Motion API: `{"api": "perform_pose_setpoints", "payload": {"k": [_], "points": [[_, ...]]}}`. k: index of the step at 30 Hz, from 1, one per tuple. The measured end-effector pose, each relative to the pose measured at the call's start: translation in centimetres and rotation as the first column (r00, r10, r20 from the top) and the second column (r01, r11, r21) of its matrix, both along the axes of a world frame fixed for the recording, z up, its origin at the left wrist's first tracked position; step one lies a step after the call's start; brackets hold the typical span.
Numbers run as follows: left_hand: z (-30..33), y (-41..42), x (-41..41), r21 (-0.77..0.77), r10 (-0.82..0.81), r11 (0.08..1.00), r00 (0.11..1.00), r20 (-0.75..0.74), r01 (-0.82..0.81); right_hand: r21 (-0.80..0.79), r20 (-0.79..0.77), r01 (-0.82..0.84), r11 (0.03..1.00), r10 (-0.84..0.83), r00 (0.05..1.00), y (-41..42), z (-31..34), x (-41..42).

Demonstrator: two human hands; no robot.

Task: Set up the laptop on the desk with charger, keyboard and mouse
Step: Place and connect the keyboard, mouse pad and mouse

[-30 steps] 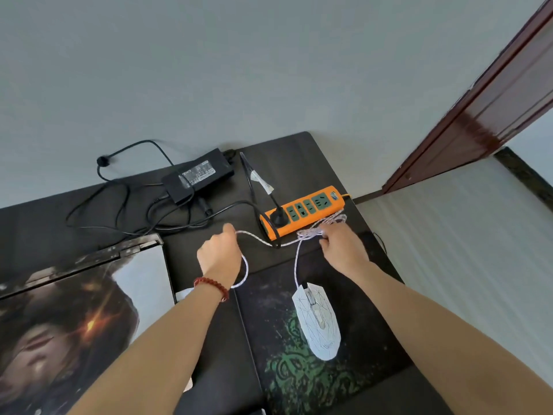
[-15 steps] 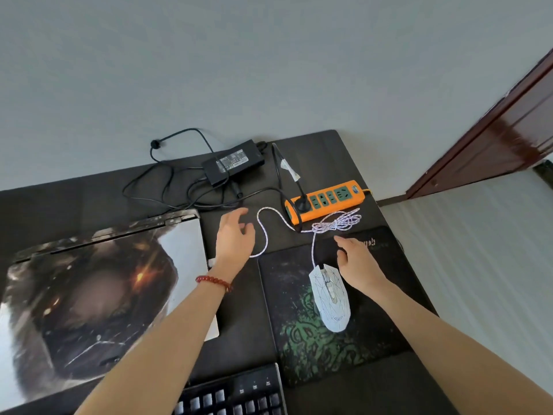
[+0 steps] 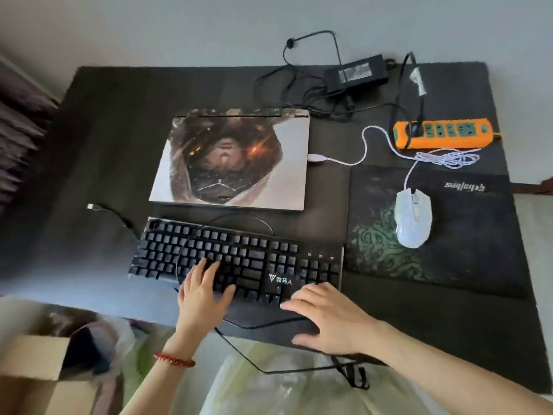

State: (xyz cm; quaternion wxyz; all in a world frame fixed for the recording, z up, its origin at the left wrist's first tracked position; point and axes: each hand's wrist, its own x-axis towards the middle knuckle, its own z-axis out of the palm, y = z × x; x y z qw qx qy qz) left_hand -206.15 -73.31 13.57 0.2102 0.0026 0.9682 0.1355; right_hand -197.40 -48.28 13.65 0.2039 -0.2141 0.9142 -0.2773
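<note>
At the near edge of the desk (image 3: 104, 121), keyboard (image 3: 239, 253) lies flat, just in front of the closed laptop (image 3: 233, 157) and just left of the mouse pad (image 3: 449, 235). Left hand (image 3: 202, 290) rests on the lower key rows, fingers spread and nearly straight, pinching nothing. Right hand (image 3: 326, 316) lies at the keyboard's near right corner, fingers extended and loose, palm down; whether it grips the front edge cannot be told from this view.

Handling, judged: keyboard is a rigid full-size slab, likely fairly heavy, will not flex. Best taken by both short ends or by the front and back edges; pressing on the keycaps only depresses them. Should slide on the desk surface under flat palms. Its cable (image 3: 179, 250) is limp and loops across the keys and off the desk edge, so it may snag or drag when the board moves; its plug (image 3: 91, 206) lies loose left of the keyboard, apparently not yet connected.

Appearance: black keycaps, black frame with a pale metallic edge on the right side, white logo and characters near the lower right of the main block.

Mouse (image 3: 414, 221), white, sits on the pad, its braided cable (image 3: 363, 148) running toward the laptop's right side. Charger brick (image 3: 356, 74) lies behind the laptop, beside an orange power strip (image 3: 443, 134)
</note>
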Motion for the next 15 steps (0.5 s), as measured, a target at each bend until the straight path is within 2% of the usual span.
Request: {"api": "perform_pose_setpoints", "payload": {"k": [2,5,6,8,10,11,12,14,15], "points": [[-0.6,-1.2,0.8,-0.033,-0.039,0.999,0.999,-0.009,0.039,0.126,-0.057,-0.025,0.992,0.032,0.998,-0.8,-0.9,0.3],[-0.9,-1.8,-0.1,-0.029,-0.017,0.999,0.998,-0.066,0.015,0.253,-0.159,0.264,0.931,-0.229,0.96,-0.7,-1.7,-0.2],[-0.9,-1.9,-0.7,-0.05,-0.059,0.997,0.996,-0.074,0.055,0.297,-0.145,0.363,0.883,-0.334,0.931,-0.5,-1.7,-0.4],[-1.0,-1.8,-2.0,-0.101,-0.219,0.972,0.974,-0.066,0.211,0.362,-0.068,0.443,0.82,-0.451,0.89,-0.2,-2.3,-0.8],[-1.1,-1.5,-3.4,-0.125,-0.351,0.93,0.936,-0.022,0.346,0.398,0.011,0.395,0.828,-0.436,0.9,-0.2,-2.5,-1.5],[-1.2,-1.5,-4.0,-0.115,-0.355,0.929,0.935,-0.013,0.351,0.411,0.037,0.369,0.834,-0.419,0.907,-0.5,-2.4,-1.9],[-1.2,-1.6,-4.5,-0.09,-0.293,0.953,0.956,-0.019,0.29,0.419,0.053,0.36,0.833,-0.419,0.907,-0.9,-2.3,-2.5],[-0.9,-1.8,-4.9,-0.033,-0.018,0.999,0.999,-0.047,0.017,0.416,0.064,0.39,0.822,-0.454,0.889,-1.4,-1.8,-3.4],[-0.8,-2.2,-4.9,-0.012,0.105,0.994,0.992,-0.075,-0.106,0.406,0.065,0.425,0.809,-0.49,0.869,-1.7,-1.6,-3.7]]}}
